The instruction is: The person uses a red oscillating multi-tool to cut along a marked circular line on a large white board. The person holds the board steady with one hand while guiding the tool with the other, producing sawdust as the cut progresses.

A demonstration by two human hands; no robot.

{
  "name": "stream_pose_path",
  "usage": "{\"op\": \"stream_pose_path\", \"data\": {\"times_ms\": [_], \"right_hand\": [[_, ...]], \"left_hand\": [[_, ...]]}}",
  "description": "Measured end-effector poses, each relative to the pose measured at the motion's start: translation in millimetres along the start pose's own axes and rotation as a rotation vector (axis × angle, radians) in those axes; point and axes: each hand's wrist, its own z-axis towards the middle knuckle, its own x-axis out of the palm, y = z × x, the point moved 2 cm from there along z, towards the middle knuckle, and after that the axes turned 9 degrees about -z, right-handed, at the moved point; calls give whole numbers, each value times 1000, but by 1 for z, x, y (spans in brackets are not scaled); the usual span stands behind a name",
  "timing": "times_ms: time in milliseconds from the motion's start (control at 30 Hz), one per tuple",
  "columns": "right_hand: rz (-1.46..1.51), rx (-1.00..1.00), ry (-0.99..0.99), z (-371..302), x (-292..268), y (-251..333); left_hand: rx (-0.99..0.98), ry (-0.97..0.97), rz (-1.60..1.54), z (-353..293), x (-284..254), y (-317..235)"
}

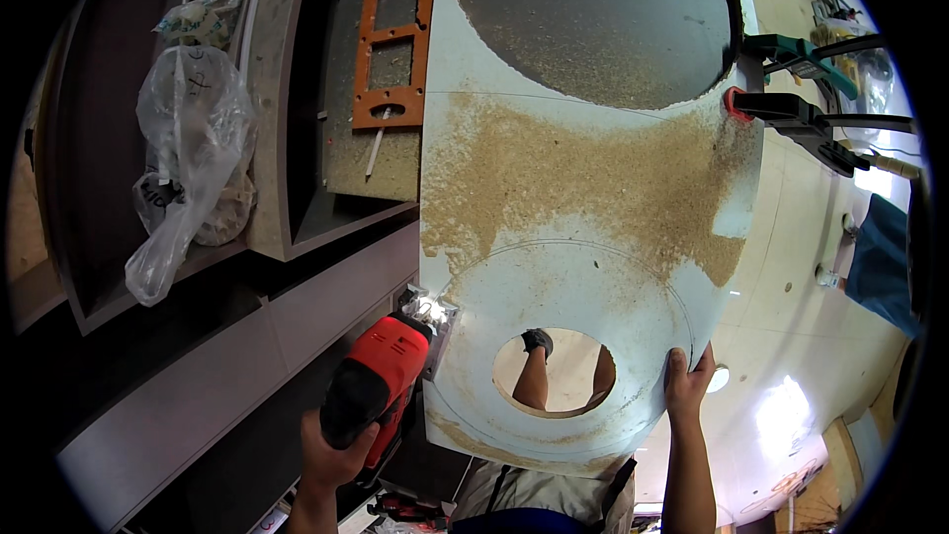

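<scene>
My left hand [334, 455] is closed round the handle of a red and black jigsaw [393, 356]. The saw's lit front and metal base rest at the left edge of a white board [593, 302]; its blade cannot be made out. Thumb on top, my right hand [686, 386] grips the board's right edge, its fingers partly hidden underneath. A pencilled circle surrounds a small round hole near me, through which legs show. Farther off, a large round opening has a rough rim. Sawdust [583, 178] covers the surface between them.
A black clamp [786, 111] and a green clamp [806, 61] hold the board's far right edge. An orange slotted template [392, 104] lies left of it, near grey cabinet panels [237, 356] and clear plastic bags [198, 119]. At right, another person in blue [880, 267] is partly visible.
</scene>
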Motion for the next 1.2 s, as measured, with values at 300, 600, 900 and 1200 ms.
{"op": "stream_pose_path", "data": {"times_ms": [300, 600, 900, 1200], "right_hand": [[6, -1, -5, -1, -1, 1], [8, -6, -16, 0, 0, 4], [14, -10, -12, 0, 0, 7], [22, 5, -12, -1, 0, 7]], "left_hand": [[5, 23, 13, 2, 0, -2], [8, 39, 30, 6, 1, -6], [-4, 37, 25, 7, 2, -9], [-13, 28, 12, 7, 4, -11]]}}
